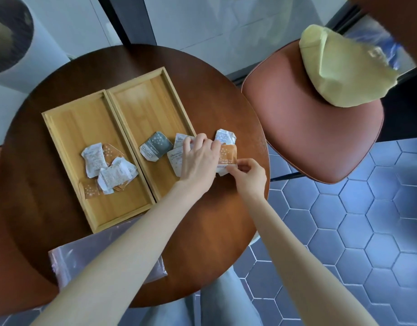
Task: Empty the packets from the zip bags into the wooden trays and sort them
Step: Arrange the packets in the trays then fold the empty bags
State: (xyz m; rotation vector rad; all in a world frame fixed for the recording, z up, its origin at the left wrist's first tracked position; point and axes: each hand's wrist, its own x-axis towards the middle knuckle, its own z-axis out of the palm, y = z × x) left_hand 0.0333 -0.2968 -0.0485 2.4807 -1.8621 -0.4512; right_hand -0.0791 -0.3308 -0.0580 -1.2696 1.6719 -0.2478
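Two wooden trays lie side by side on the round table. The left tray (61, 128) holds several white and orange packets (108, 170). The right tray (141, 102) holds a grey packet (155, 145) and white packets (177, 161). My left hand (198, 158) rests over the right tray's right edge, fingers bent onto packets there. My right hand (247, 175) pinches the lower edge of an orange packet (227, 155) lying on the table beside that tray. One white packet (224, 137) lies on the table just beyond. An empty zip bag (68, 262) lies flat near the front edge, under my left forearm.
The round brown table (214, 95) stands on a blue hexagon-tiled floor (344, 231). A red-brown chair (308, 137) at the right carries a pale yellow cushion (344, 71) with a clear plastic bag behind it. A white cylinder (12, 38) stands at the top left.
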